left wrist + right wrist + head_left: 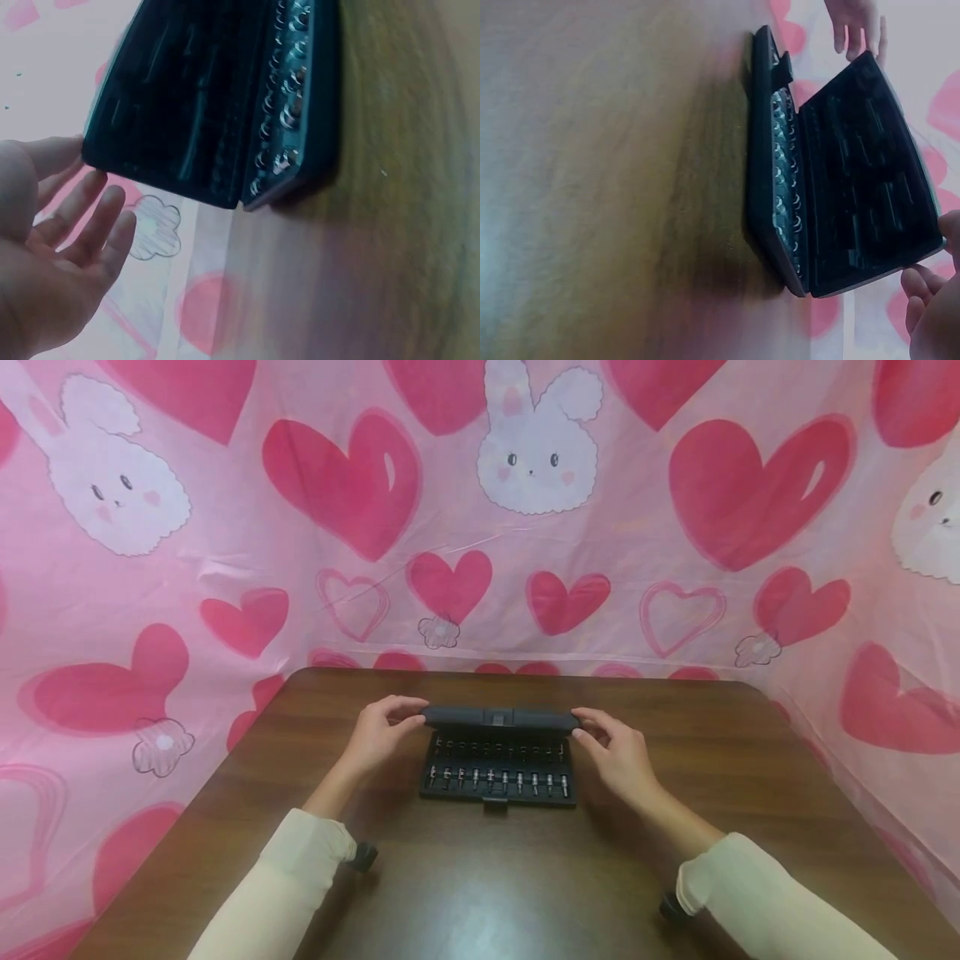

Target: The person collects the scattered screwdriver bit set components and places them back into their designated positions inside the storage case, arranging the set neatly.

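Note:
A black bit case [453,795] lies on the table with its lid [457,717] raised partway on the far hinge. Two rows of small silver metal bits [491,778] stand in its base. My left hand [378,735] pinches the lid's left corner between thumb and fingers. At the opposite corner, my right hand [622,760] holds the lid the same way. In the left wrist view the inside of the lid [172,97] shows moulded hollows, and the thumb and index finger meet its corner. A latch tab [495,805] sticks out from the base's front edge.
The brown wooden table [480,885] stretches out on all sides of the case. Pink cloth [630,543] printed with hearts and rabbits hangs behind it and at both sides. A dark wrist device [365,857] shows under the left cuff, with another [672,907] under the right.

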`<move>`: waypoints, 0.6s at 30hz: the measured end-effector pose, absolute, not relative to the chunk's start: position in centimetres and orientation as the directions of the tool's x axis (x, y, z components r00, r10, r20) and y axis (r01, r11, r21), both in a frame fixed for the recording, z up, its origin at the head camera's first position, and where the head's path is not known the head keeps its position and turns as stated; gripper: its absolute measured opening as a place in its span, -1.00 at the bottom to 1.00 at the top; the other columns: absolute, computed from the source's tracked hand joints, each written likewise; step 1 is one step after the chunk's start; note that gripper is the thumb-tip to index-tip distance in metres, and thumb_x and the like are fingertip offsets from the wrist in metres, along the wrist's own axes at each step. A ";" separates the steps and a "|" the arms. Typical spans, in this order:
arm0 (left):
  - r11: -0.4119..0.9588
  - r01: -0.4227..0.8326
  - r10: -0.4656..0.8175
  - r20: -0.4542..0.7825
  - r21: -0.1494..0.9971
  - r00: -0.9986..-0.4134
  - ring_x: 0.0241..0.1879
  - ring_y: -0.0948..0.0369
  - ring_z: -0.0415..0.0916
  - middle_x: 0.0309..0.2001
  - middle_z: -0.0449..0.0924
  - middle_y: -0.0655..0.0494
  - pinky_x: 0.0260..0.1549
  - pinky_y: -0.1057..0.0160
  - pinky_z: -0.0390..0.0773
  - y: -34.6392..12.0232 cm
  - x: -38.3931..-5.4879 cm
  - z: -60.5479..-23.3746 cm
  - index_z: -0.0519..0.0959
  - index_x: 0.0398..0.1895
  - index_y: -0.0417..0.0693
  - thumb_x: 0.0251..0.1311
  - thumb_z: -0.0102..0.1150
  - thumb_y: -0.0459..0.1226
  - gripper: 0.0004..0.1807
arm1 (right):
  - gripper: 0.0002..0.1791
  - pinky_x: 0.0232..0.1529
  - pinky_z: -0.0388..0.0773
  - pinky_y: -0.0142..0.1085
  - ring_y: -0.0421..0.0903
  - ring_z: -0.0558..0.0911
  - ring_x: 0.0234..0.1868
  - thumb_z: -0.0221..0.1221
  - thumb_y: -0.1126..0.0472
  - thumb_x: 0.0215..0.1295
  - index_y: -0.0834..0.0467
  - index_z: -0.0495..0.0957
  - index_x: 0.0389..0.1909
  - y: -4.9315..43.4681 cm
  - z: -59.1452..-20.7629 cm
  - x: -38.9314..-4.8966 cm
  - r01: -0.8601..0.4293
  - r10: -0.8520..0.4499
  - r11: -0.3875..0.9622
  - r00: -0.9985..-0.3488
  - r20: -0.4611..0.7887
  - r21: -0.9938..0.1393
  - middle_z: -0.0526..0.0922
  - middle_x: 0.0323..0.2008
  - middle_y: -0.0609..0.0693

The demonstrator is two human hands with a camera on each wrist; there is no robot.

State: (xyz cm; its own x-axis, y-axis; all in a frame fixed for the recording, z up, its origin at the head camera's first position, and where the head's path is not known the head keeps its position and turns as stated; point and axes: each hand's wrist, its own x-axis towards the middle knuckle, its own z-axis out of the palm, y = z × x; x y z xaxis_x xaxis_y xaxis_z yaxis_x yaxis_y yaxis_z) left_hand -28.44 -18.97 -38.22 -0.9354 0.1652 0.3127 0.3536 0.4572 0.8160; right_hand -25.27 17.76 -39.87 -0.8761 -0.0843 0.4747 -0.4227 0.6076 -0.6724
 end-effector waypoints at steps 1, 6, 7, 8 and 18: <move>0.463 0.347 0.170 0.303 0.815 -0.938 -0.11 0.05 0.57 -0.07 0.65 0.01 -0.06 0.01 0.55 -19.0 -28.3 -38.3 0.65 0.04 -0.10 0.25 0.27 -0.24 -0.69 | -0.66 -0.40 0.49 -0.27 -0.03 0.54 -0.41 0.27 0.25 0.27 0.11 0.62 0.07 17.8 -39.9 -25.1 -0.428 -0.092 0.611 -0.874 0.478 -0.666 0.70 -0.28 0.03; 0.482 0.317 0.213 0.241 0.817 -0.947 -0.16 0.09 0.58 -0.09 0.65 0.10 -0.14 0.09 0.59 -19.5 -27.9 -38.9 0.68 -0.02 0.01 0.23 0.29 -0.20 -0.74 | -0.70 -0.40 0.49 -0.29 -0.09 0.51 -0.43 0.31 0.27 0.23 0.10 0.67 0.01 18.1 -40.3 -24.5 -0.440 -0.128 0.634 -0.871 0.475 -0.636 0.68 -0.32 -0.02; 0.482 0.311 0.223 0.229 0.819 -0.948 -0.17 0.10 0.58 -0.09 0.65 0.11 -0.15 0.10 0.59 -19.6 -27.8 -39.0 0.68 -0.03 0.02 0.22 0.29 -0.21 -0.74 | -0.69 -0.40 0.51 -0.29 -0.10 0.52 -0.42 0.32 0.27 0.21 0.10 0.67 0.00 18.1 -40.4 -24.4 -0.444 -0.137 0.638 -0.870 0.474 -0.629 0.67 -0.33 -0.04; 0.481 0.308 0.230 0.220 0.821 -0.948 -0.18 0.09 0.58 -0.10 0.65 0.12 -0.16 0.11 0.60 -19.7 -27.7 -39.0 0.68 -0.04 0.03 0.21 0.30 -0.21 -0.75 | -0.69 -0.39 0.51 -0.29 -0.12 0.52 -0.42 0.33 0.27 0.20 0.10 0.68 -0.01 18.2 -40.5 -24.4 -0.449 -0.146 0.641 -0.868 0.475 -0.623 0.67 -0.33 -0.04; 0.485 0.313 0.289 0.188 0.817 -0.939 -0.26 0.06 0.63 -0.19 0.66 0.09 -0.22 0.14 0.63 -20.2 -27.7 -39.9 0.71 -0.09 0.01 0.13 0.36 -0.30 -0.75 | -0.69 -0.38 0.56 -0.24 -0.14 0.57 -0.40 0.39 0.32 0.10 0.11 0.71 -0.09 18.2 -41.8 -24.3 -0.488 -0.195 0.660 -0.846 0.496 -0.571 0.67 -0.37 -0.07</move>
State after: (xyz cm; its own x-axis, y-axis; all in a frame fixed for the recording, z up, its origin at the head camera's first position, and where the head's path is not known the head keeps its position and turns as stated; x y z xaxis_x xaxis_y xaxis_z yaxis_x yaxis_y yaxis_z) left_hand -27.65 -20.24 -39.91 -0.9388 0.2887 0.1881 0.3127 0.4848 0.8168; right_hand -24.27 18.20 -41.75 -0.8458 -0.1955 0.4964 -0.4879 0.6599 -0.5714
